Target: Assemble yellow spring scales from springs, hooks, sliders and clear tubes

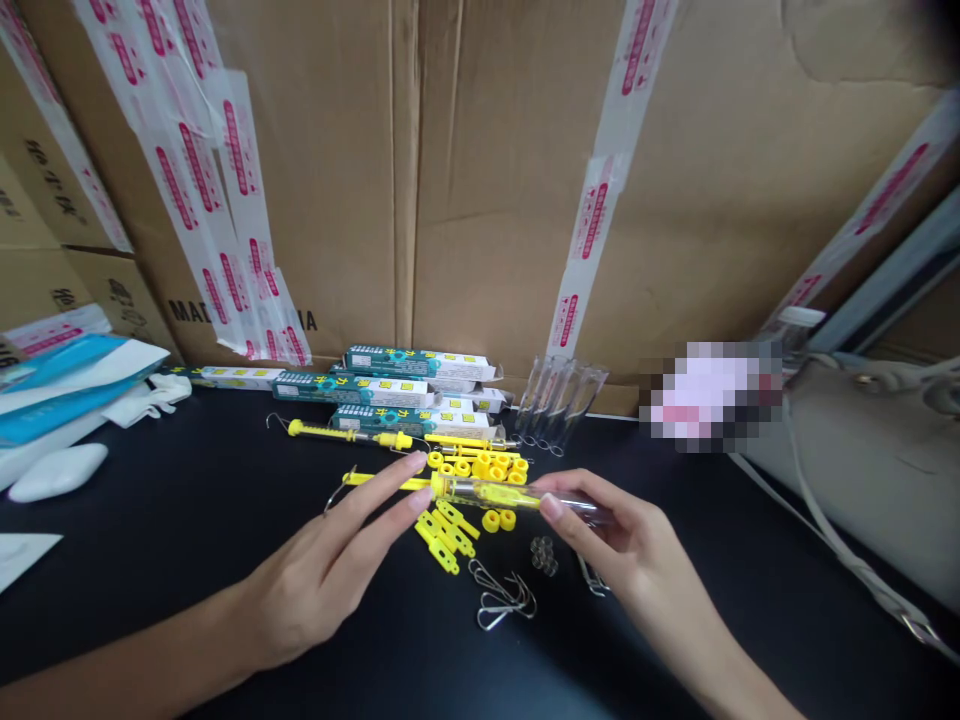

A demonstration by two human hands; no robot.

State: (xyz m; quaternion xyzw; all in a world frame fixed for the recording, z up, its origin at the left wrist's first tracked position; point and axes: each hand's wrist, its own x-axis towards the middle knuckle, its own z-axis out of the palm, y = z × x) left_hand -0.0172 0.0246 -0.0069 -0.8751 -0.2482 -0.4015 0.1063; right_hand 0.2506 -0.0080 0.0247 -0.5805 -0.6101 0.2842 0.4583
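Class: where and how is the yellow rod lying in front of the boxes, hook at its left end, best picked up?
Probably pinch the rod across its slim middle, from above and the near side. It lies crosswise, with the boxes close behind, so the near side looks easier; the thin hook could snag.

taped cardboard box (502, 200), greyish handbag (870, 480), rounded white case (60, 473), blue-and-white packets (45, 422)

hooks (504, 604), then cardboard (502, 200), block forward reach; near table (472, 680) seems free.
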